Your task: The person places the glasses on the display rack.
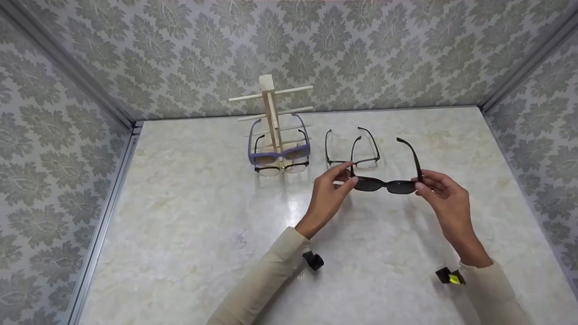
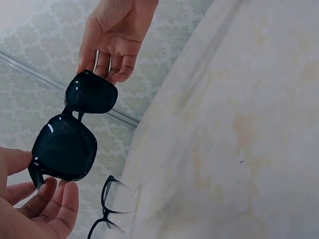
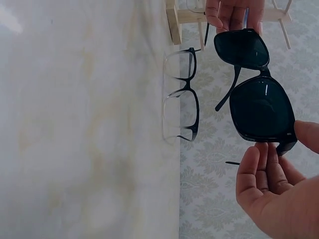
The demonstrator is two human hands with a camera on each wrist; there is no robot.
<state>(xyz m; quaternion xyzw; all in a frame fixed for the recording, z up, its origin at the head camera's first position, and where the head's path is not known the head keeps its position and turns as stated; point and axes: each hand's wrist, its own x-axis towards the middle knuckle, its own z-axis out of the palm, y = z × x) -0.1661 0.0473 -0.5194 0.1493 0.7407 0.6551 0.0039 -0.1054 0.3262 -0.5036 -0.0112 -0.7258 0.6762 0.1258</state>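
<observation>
Black sunglasses with dark lenses are held up above the table, their temples unfolded and pointing away from me. My left hand pinches the left end of the frame between thumb and fingers. At the opposite end, my right hand pinches the right hinge corner the same way. Both wrist views show the two lenses whole, with thumbs and fingertips only at the outer corners. Just behind the sunglasses, clear glasses with thin dark frames stand on the table, temples open; my left hand partly overlaps them in the head view.
Left of the hands stands a wooden display rack with several pegs. Purple sunglasses hang on it, above dark-rimmed clear glasses. The marbled table meets patterned walls at the back and sides.
</observation>
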